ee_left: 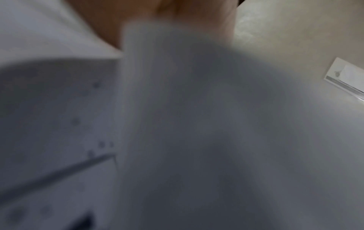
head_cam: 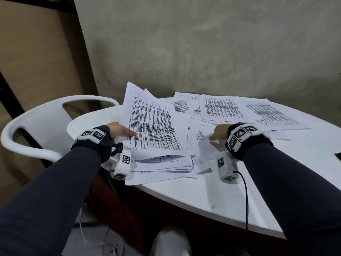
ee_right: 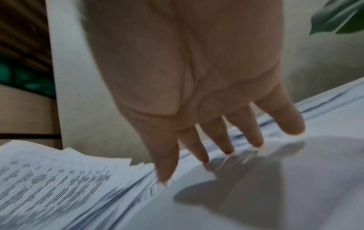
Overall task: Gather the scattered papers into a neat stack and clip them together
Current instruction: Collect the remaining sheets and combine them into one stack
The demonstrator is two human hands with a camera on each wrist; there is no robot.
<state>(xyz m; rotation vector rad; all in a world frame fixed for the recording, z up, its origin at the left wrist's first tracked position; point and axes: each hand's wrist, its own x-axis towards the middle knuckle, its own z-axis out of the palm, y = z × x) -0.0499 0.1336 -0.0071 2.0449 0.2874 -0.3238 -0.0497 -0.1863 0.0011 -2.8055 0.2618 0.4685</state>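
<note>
- While the head view shows the whole worktop (head_cam: 212, 193), the left hand (head_cam: 118, 130) holds the near-left edge of the gathered sheets (head_cam: 155, 130), thumb on top; this grip is clamped on the pile.
- Loose papers (head_cam: 223, 108) lie spread over the far side of the worktop, overlapping one another.
- The right hand (head_cam: 219, 133) reaches toward the sheets just right of the pile.
- Only the right wrist view shows its fingers (ee_right: 216, 140) straight and apart, tips touching paper.
- The left wrist view is blurred; mostly paper fills it.
- A white chair (head_cam: 36, 126) stands left of the worktop.
</note>
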